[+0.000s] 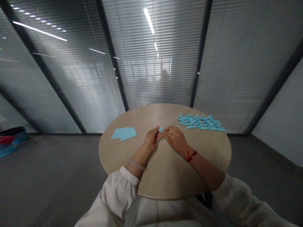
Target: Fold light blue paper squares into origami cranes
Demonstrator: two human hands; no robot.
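Two hands on one small blue fold, round table

One round wooden table [165,179]. Two bare hands meet near its middle over one small folded blue paper [161,129]. Left hand [151,137]: fingers curled, paper pinched at the fingertips. Right hand [176,138]: palm down, fingers loosely bent and nearly closed, tips at the paper's right edge; whether it grips or only presses, cannot tell.

Left of the hands, flat blue sheets [123,133]: two outlines visible, overlapping; more beneath cannot be ruled out. Far right of the tabletop, folded blue figures [197,122] with pointed ends, in close rows; well over half a dozen, too crowded for a sure count. One pale bracelet [136,164] on the left wrist, one red cord [191,156] on the right.

Hard to make out: the fold's shape, mostly covered by fingers. A dark object [208,199] below the near table edge, partly hidden by the right sleeve [239,198]. Red-and-blue item [7,146] on the floor, cut off at left.

Beyond the table, slatted blinds [156,85] block a clear view through; light streaks across them.
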